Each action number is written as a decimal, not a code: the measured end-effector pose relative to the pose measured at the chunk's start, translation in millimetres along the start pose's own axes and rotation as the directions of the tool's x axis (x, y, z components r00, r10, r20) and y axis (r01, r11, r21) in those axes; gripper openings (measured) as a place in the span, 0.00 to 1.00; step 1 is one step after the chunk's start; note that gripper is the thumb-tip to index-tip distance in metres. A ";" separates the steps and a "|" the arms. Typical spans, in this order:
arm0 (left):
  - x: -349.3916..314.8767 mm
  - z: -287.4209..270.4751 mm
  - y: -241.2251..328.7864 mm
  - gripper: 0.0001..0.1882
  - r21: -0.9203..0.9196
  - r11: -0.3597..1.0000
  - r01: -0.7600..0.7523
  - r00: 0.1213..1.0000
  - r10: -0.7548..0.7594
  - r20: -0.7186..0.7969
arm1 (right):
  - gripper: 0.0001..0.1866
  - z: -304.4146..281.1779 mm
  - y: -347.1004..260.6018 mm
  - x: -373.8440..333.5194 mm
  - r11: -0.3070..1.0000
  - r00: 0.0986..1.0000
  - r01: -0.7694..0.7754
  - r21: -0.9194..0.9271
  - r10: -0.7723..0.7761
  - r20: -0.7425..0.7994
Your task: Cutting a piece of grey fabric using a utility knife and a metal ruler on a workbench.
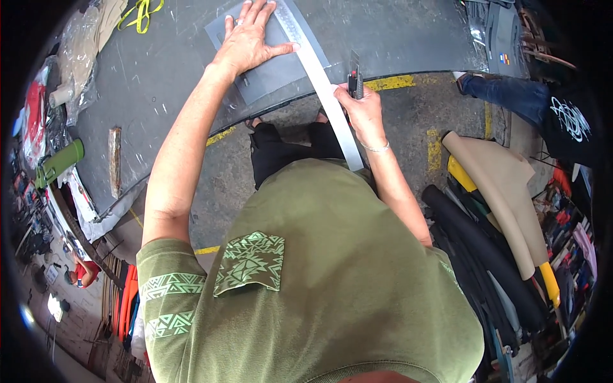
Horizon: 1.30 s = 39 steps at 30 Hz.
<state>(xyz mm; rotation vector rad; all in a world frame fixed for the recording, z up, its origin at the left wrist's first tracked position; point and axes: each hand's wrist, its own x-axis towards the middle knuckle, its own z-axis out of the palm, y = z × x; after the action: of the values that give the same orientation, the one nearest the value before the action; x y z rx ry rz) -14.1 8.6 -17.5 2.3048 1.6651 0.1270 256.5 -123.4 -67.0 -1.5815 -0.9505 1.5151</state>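
A grey, partly see-through sheet (265, 87) lies at the near edge of the dark work table. A long metal ruler (316, 73) runs across it and sticks out past the table edge toward my shirt. My left hand (248, 45) lies flat on the sheet with fingers spread, its thumb resting on the ruler. In my right hand (364, 115) is a box cutter (354, 83), its blade pointing away from me over the table edge. That hand is just right of the ruler; whether its thumb touches the ruler I cannot tell.
On the dark table (172, 83) lie a yellow strap (140, 16), a short worn rod (115, 163) and a green roll (60, 163). Fabric rolls (491, 198) lean at my right. Another person's jeans-clad leg (511, 96) is at the right table edge.
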 end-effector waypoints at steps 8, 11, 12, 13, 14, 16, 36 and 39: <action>-2.7 31.8 -32.2 0.59 -0.228 0.926 -0.299 0.930 0.230 -0.288 | 0.06 3.7 -8.2 -4.1 1.000 1.000 0.015 0.015 -0.015 0.013; -1.0 25.0 -15.7 0.59 0.082 0.995 -0.056 0.994 0.063 -0.085 | 0.06 1.9 -11.6 -5.4 1.000 1.000 0.001 0.001 -0.001 -0.003; -1.6 14.5 -4.8 0.59 0.169 0.985 -0.029 0.998 0.037 -0.045 | 0.06 1.2 -11.7 -5.4 1.000 1.000 0.003 -0.017 -0.003 -0.008; -1.2 7.9 0.7 0.59 0.168 0.985 -0.032 0.998 0.040 -0.042 | 0.06 0.6 -11.1 -5.4 0.999 1.000 0.006 -0.034 -0.006 -0.013; -1.9 2.0 3.1 0.59 0.097 0.995 -0.005 1.000 0.006 -0.014 | 0.06 1.0 -10.7 -5.0 0.999 1.000 0.006 -0.035 -0.007 -0.011; -2.6 -6.5 8.0 0.59 0.027 0.999 0.026 1.000 -0.026 0.016 | 0.06 1.6 -8.2 -4.2 1.000 1.000 0.018 -0.007 -0.018 -0.001; 13.0 -21.8 27.7 0.63 0.281 0.955 0.100 0.982 -0.140 0.126 | 0.15 -36.4 5.1 5.0 1.000 0.997 0.008 0.030 -0.010 0.074; 20.6 -12.7 21.3 0.64 0.326 0.938 0.116 0.982 -0.158 0.104 | 0.15 -63.5 25.7 1.6 0.998 1.000 0.003 -0.067 -0.002 0.010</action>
<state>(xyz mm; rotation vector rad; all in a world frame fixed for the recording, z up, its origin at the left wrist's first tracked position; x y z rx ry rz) 9.0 24.2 -1.3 2.3462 1.8873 -0.3396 320.6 -134.7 -88.6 -1.6204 -1.0179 1.5049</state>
